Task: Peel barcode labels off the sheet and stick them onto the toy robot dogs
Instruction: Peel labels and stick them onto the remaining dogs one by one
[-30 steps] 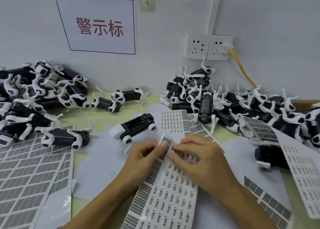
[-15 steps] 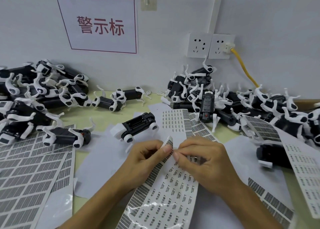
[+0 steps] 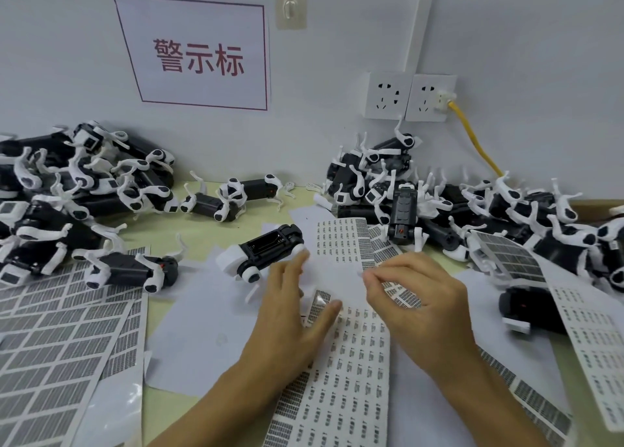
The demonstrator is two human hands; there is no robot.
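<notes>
— What are the hands doing?

— The left hand [image 3: 287, 315] is spread open, fingers straight, reaching toward the toy dog [image 3: 261, 254] that lies belly-up on white paper in the middle of the surface [image 3: 209, 230]. Its fingertips are right by the dog's rear wheel; I can't tell if they touch it.

— And the right one?

— The right hand [image 3: 415, 298] has its fingers curled, thumb and forefinger pinched together on a small label [image 3: 366, 273], held above the label sheet [image 3: 341, 372].

— Where's that sheet?

— Flat on the surface below both hands, running toward the near edge, with rows of small barcodes on it.

— The other dogs?

— One pile of dogs [image 3: 74, 190] sits at the left against the wall, another heap of dogs [image 3: 456, 206] at the right. More barcode sheets [image 3: 57, 345] lie at the left. A red-lettered sign [image 3: 199, 54] and a socket [image 3: 410, 97] with a yellow cable [image 3: 472, 139] are on the wall.
</notes>
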